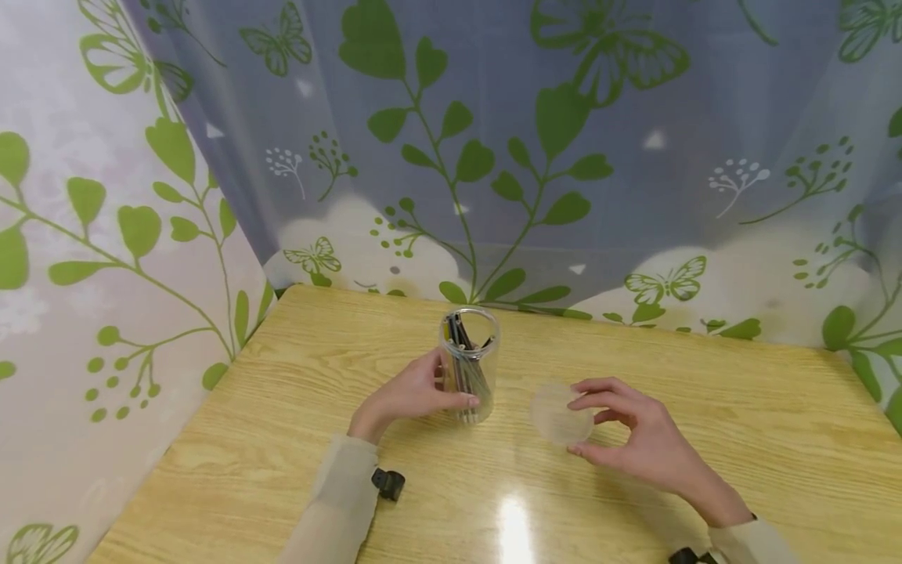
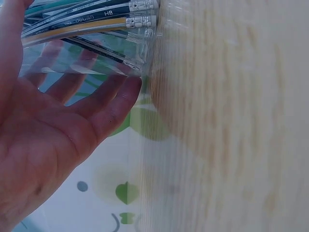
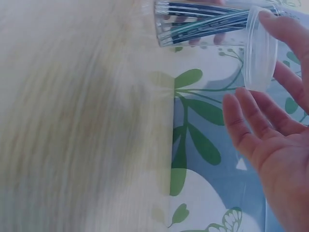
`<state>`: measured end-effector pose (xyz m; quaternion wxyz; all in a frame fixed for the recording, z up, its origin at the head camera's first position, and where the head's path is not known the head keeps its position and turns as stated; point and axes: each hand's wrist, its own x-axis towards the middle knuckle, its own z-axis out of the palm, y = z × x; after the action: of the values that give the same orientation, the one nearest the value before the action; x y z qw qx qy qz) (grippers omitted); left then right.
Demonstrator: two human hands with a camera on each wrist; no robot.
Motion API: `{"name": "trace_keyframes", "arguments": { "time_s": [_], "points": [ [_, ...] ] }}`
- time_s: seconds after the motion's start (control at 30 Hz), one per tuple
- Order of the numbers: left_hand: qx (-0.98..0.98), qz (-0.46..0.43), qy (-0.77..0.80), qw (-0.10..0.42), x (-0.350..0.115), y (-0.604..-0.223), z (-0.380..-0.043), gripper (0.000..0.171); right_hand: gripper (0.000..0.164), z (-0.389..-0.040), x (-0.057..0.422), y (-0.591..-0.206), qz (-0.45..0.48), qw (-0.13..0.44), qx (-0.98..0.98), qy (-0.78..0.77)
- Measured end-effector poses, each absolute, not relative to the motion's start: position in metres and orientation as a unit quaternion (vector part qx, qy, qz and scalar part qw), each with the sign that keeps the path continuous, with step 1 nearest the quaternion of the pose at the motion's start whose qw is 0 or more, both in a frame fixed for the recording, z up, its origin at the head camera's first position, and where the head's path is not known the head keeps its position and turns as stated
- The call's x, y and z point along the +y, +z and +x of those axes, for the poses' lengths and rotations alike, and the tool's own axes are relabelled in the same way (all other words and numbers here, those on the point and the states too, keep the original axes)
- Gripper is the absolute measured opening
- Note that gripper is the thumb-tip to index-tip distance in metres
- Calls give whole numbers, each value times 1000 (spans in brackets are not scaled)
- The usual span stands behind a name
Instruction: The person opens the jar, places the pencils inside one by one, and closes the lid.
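Observation:
My left hand (image 1: 412,389) grips a clear plastic jar (image 1: 490,374) standing upright on the table. Inside lean several pencils (image 1: 465,360), and the jar's mouth is uncovered. The left wrist view shows the pencils' metal ferrules and eraser ends (image 2: 141,21) down at the jar's bottom, with "HB" on one dark barrel. My right hand (image 1: 644,435) pinches a round translucent lid (image 1: 557,415) by its edge, to the right of the jar. From the right wrist, the lid (image 3: 258,53) has a raised rim; my thumb rests on its edge.
A light wood-grain table (image 1: 740,439) lies beneath both hands. Behind it hangs a blue and white curtain (image 1: 634,196) with green leaves and butterflies, and more printed cloth (image 1: 106,305) closes off the left side.

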<state>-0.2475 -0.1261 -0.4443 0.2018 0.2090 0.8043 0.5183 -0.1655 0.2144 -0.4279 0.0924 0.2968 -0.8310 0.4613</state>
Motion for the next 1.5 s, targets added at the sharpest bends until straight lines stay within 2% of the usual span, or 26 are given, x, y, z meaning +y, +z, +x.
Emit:
{"name": "trace_keyframes", "arguments": {
  "time_s": [0.43, 0.9, 1.5],
  "points": [
    [802, 214, 521, 201, -126, -446, -250, 73, 47, -182, 209, -408, 299, 96, -799, 512],
    [801, 207, 520, 212, -126, -445, -250, 70, 47, -203, 190, -380, 339, 133, -775, 516],
    [798, 225, 520, 203, -126, -444, -250, 72, 42, -227, 157, -356, 345, 118, -759, 539]
  ]
}}
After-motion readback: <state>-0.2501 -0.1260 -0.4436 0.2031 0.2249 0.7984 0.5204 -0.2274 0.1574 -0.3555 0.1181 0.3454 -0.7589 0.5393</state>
